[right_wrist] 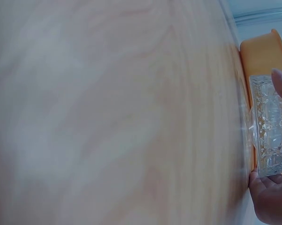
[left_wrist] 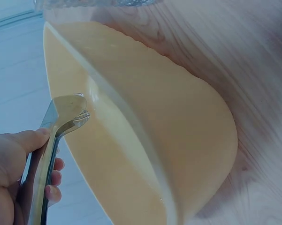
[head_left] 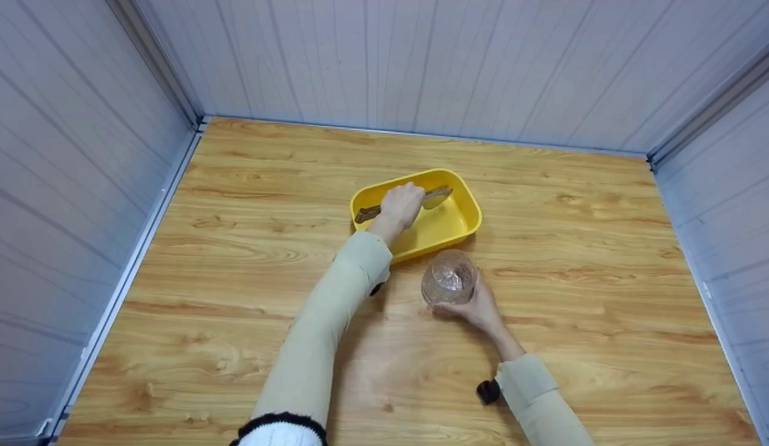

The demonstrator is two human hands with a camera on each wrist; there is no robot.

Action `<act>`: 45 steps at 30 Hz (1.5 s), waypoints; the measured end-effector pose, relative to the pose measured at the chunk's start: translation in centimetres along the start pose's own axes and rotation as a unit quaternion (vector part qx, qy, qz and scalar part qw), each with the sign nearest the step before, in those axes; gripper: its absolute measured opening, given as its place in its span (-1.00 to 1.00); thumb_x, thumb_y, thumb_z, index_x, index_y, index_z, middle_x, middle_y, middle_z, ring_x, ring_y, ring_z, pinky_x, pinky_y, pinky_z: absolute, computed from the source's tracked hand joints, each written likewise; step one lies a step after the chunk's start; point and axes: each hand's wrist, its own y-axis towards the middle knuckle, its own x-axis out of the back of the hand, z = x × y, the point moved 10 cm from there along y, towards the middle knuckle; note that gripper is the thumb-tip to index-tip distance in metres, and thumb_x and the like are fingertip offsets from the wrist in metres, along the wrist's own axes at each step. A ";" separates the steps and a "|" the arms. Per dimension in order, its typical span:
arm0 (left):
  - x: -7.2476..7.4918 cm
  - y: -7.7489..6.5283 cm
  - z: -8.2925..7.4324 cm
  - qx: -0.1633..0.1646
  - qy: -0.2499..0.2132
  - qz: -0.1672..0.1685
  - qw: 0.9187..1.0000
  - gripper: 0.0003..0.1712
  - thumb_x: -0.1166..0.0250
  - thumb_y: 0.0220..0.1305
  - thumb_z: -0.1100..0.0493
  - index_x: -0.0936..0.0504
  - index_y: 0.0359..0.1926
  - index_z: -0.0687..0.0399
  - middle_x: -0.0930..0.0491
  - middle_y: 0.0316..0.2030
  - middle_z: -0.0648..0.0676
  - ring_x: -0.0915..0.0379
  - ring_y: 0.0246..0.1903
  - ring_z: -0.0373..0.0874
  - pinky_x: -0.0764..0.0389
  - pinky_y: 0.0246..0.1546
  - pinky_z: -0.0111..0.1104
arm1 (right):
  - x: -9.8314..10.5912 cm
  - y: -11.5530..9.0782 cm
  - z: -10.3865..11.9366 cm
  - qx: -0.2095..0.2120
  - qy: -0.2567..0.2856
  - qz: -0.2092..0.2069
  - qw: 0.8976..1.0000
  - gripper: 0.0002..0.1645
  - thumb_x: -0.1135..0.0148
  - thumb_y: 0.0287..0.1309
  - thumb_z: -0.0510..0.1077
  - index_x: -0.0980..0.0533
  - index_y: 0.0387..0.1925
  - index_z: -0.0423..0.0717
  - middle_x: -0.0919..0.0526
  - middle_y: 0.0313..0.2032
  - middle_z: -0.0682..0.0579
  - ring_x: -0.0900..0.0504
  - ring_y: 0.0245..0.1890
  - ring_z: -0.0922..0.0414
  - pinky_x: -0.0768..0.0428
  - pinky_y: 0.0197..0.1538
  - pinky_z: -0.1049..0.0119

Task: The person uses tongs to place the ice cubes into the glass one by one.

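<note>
My left hand (head_left: 401, 205) grips a pair of metal tongs (head_left: 438, 193) by the middle, over the yellow plastic tub (head_left: 470, 207). In the left wrist view the scalloped tips of the tongs (left_wrist: 70, 110) stand close together with nothing visible between them, beside the tub's rim. My right hand (head_left: 478, 305) holds a clear cut-glass bowl (head_left: 449, 279) from its right side, thumb and fingers spread round it. The bowl is just in front of the tub. Its faceted wall shows in the right wrist view, with the thumb on one side and fingers on the other.
A wood-grain tabletop (head_left: 266, 260) lies beneath everything. Pale panels enclose it at the back (head_left: 384, 68), left (head_left: 68, 173) and right (head_left: 731, 204). A small black object (head_left: 488, 391) is at the right cuff.
</note>
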 end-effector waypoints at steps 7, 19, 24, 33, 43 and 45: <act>0.8 -1.2 0.2 -0.011 -0.001 -0.026 1.000 -0.77 0.02 0.30 0.28 -0.59 -0.26 0.15 -0.53 -0.24 0.11 -0.48 -0.31 -0.05 -0.53 -0.34 -0.20 | 0.2 -0.5 2.4 0.001 0.003 0.001 1.000 0.23 -0.56 -0.48 -0.24 -0.03 0.25 -0.38 -0.27 0.15 -0.34 -0.23 0.17 -0.17 -0.11 0.23 0.04; 2.3 -3.9 0.3 -0.026 -0.019 -0.068 0.997 -0.79 -0.09 0.25 0.19 -0.62 -0.30 0.20 -0.53 -0.32 0.12 -0.51 -0.39 0.01 -0.54 -0.43 -0.19 | -0.2 0.1 -0.3 -0.013 -0.001 0.007 1.000 0.28 -0.58 -0.50 -0.13 -0.02 0.28 -0.31 -0.27 0.17 -0.29 -0.23 0.19 -0.11 -0.12 0.23 0.08; 2.8 -5.0 -0.1 -0.037 -0.028 -0.085 0.995 -0.78 -0.10 0.25 0.16 -0.61 -0.29 0.21 -0.52 -0.36 0.10 -0.50 -0.43 0.00 -0.53 -0.48 -0.21 | -0.3 0.1 -0.1 -0.010 0.011 0.005 1.000 0.31 -0.58 -0.52 -0.14 -0.01 0.29 -0.29 -0.25 0.18 -0.28 -0.22 0.20 -0.10 -0.10 0.23 0.08; 3.7 -7.3 -1.2 -0.068 -0.031 -0.110 0.991 -0.78 -0.11 0.26 0.13 -0.59 -0.31 0.18 -0.48 -0.41 0.08 -0.48 -0.46 -0.03 -0.49 -0.51 -0.25 | -0.3 0.2 -0.1 0.002 0.014 0.006 1.000 0.29 -0.57 -0.50 -0.21 0.00 0.29 -0.31 -0.25 0.18 -0.29 -0.21 0.20 -0.10 -0.09 0.24 0.08; 4.3 -10.2 -2.4 -0.110 -0.058 -0.140 0.982 -0.80 -0.11 0.26 0.13 -0.55 -0.34 0.18 -0.45 -0.45 0.06 -0.45 -0.51 -0.04 -0.47 -0.54 -0.25 | -0.2 0.3 -0.1 0.012 0.017 0.001 1.000 0.29 -0.59 -0.52 -0.13 -0.03 0.28 -0.27 -0.28 0.17 -0.22 -0.23 0.19 -0.04 -0.11 0.23 0.14; 4.3 -10.8 -2.5 -0.115 -0.062 -0.142 0.981 -0.80 -0.11 0.27 0.13 -0.55 -0.35 0.17 -0.44 -0.46 0.06 -0.45 -0.52 -0.04 -0.46 -0.55 -0.26 | -0.2 0.3 0.0 0.017 0.021 0.002 1.000 0.28 -0.59 -0.51 -0.13 -0.04 0.29 -0.27 -0.28 0.18 -0.21 -0.22 0.19 -0.04 -0.10 0.24 0.14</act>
